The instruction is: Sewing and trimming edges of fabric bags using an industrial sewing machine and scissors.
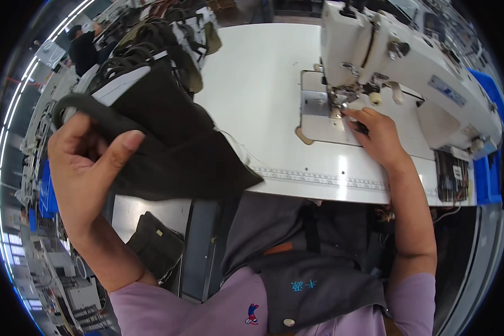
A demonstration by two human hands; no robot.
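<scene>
Head view, dark cloth: a dark olive fabric piece (pixel 179 134) with a thick rolled loop (pixel 92 106) at its upper left is hanging toward ten o'clock, overlapping the left side of a glossy white table (pixel 257 84).
Left hand: at nine o'clock, the bare left hand (pixel 81 162) is gripping the piece beside the loop, its thumb lying on the near face.
Right hand: between two and three o'clock, the bare right hand (pixel 379 137) is bending its fingers at the needle area; I cannot tell whether they are pinching anything.
Sewing machine: a white metal sewing machine (pixel 411 64) is standing between one and two o'clock.
Looped stack: dark pieces with loop handles (pixel 134 59) are sitting toward eleven o'clock.
Yellow tag: a small dark cloth piece with a yellow tag (pixel 154 243) is lying at eight o'clock.
</scene>
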